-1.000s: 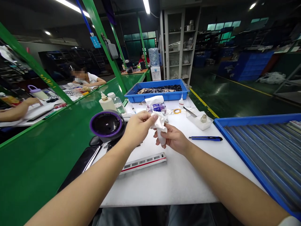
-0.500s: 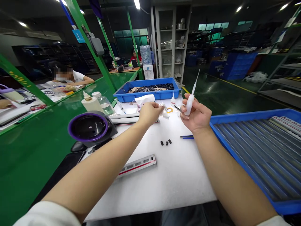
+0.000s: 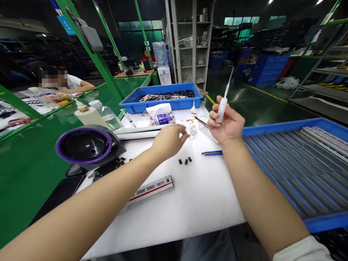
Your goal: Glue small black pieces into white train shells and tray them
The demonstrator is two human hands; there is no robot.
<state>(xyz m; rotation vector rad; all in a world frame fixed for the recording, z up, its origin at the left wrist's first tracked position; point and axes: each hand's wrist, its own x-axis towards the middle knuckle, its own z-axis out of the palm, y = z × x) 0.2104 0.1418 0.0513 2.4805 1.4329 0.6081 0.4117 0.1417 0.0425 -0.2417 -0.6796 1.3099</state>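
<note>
My right hand (image 3: 227,125) is closed around a small white squeeze bottle (image 3: 222,107) with a long thin nozzle pointing up. My left hand (image 3: 168,140) hovers over the white table (image 3: 190,203), fingers curled loosely, just left of a crumpled white tissue (image 3: 191,128) lying on the table. Whether the fingertips touch the tissue I cannot tell. Three small black parts (image 3: 184,160) lie on the table below the hands. A white model train car (image 3: 150,188) with a red stripe lies nearer to me.
A purple-rimmed black round device (image 3: 84,144) stands at left, with bottles (image 3: 88,114) behind it. A tissue pack (image 3: 161,115) and a blue bin (image 3: 162,96) sit at the back. A blue tray (image 3: 296,159) fills the right. A blue knife (image 3: 212,153) lies nearby. A person sits at far left.
One second ago both hands held the tissue around the bottle. Now my right hand has lifted the bottle clear, and my left hand has set the tissue down and drawn slightly back.
</note>
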